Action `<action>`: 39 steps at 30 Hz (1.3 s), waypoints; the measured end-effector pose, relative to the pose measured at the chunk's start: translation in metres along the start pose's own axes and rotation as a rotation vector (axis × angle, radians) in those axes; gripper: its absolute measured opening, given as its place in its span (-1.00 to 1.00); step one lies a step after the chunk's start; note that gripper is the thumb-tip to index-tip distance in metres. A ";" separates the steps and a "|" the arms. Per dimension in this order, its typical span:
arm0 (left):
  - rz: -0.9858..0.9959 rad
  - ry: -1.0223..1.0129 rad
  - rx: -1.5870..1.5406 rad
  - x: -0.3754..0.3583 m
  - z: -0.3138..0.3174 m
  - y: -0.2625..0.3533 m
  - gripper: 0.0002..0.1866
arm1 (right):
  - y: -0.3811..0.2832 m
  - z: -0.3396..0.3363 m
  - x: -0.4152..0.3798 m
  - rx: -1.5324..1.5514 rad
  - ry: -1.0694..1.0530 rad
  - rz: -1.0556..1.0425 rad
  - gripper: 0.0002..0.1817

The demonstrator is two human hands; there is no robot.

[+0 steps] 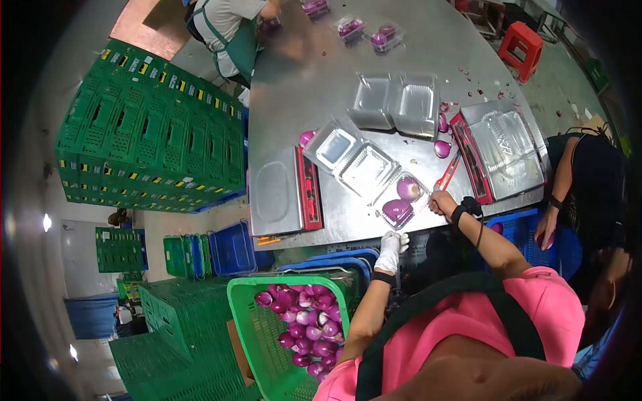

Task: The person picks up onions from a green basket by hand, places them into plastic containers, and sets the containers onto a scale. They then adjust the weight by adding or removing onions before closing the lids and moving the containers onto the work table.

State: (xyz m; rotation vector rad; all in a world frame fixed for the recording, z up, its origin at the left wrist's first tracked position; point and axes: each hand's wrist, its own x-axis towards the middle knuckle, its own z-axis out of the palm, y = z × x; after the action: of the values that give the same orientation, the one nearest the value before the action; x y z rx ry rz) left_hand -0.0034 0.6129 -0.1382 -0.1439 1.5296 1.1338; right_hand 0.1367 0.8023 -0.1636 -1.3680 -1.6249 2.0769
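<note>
A clear plastic clamshell box (382,202) with two purple onions (399,212) lies by the table's near edge. My left hand (392,250), in a white glove, has its fingers curled at the box's near corner. At the right side of the box, my bare right hand (442,203) is closed on its rim; the fingertips are partly hidden. A red-handled tool (447,172) lies just beyond my right hand. Behind the box stands an open clamshell (353,155), with a stack of nested clamshells (393,103) farther back.
Scales flank the work area, one at left (277,190) and one at right (498,150) bearing clamshells. A green basket of onions (234,301) stands beside my left arm. At right, a person's hand (547,226) reaches over a blue crate (518,224). Another person (231,33) works at far left.
</note>
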 end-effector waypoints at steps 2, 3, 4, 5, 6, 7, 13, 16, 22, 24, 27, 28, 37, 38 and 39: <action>0.015 -0.017 -0.127 -0.010 -0.001 0.009 -0.82 | 0.007 0.007 0.014 -0.539 0.158 -0.457 -0.76; -0.027 -0.082 -0.248 -0.015 -0.007 0.018 -0.82 | -0.024 0.014 -0.008 -0.048 0.148 -0.219 -0.68; -0.077 -0.147 -0.369 -0.021 -0.014 0.024 -0.82 | -0.045 0.017 -0.025 -0.059 0.175 -0.273 -0.67; -0.114 -0.218 -0.439 -0.026 -0.016 0.029 -0.83 | -0.069 0.017 -0.041 -0.072 0.203 -0.322 -0.66; -0.055 -0.351 -0.493 -0.034 -0.019 0.032 -0.80 | -0.092 0.014 -0.059 -0.085 0.229 -0.369 -0.64; 0.022 -0.412 -0.418 -0.061 -0.010 0.050 -0.75 | -0.118 0.005 -0.076 0.020 0.253 -0.312 -0.64; 0.480 -0.293 0.002 -0.102 0.000 0.110 -0.63 | -0.255 -0.101 -0.096 0.128 0.564 -0.476 -0.68; 0.722 -0.020 0.388 -0.052 0.000 0.116 -0.70 | -0.298 -0.154 -0.038 -0.109 0.749 -0.623 -0.61; 0.821 0.388 1.414 0.037 0.014 0.124 -0.61 | -0.330 -0.216 0.160 -0.659 1.222 -0.457 -0.49; 0.751 0.364 1.462 0.053 0.014 0.126 -0.60 | -0.333 -0.236 0.223 -0.737 1.135 -0.428 -0.46; 0.815 0.420 1.534 0.057 0.013 0.131 -0.66 | -0.324 -0.244 0.304 0.118 0.760 -0.561 -0.66; 0.760 0.396 1.527 0.058 0.012 0.132 -0.67 | -0.316 -0.239 0.318 0.181 0.698 -0.477 -0.67; 0.759 0.391 1.337 0.064 0.021 0.149 -0.70 | -0.290 -0.187 0.339 -0.496 0.631 -0.679 -0.70; 0.751 0.377 1.320 0.064 0.022 0.151 -0.69 | -0.305 -0.167 0.293 -0.697 0.471 -0.761 -0.72; 0.732 0.355 1.290 0.060 0.024 0.157 -0.66 | -0.313 -0.141 0.244 -0.811 0.377 -0.833 -0.74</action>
State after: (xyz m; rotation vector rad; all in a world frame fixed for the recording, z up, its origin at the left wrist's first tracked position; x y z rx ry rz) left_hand -0.1063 0.7404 -0.0956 1.2150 2.4459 0.4221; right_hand -0.0173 1.1719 -0.0325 -0.8611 -2.3675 0.6714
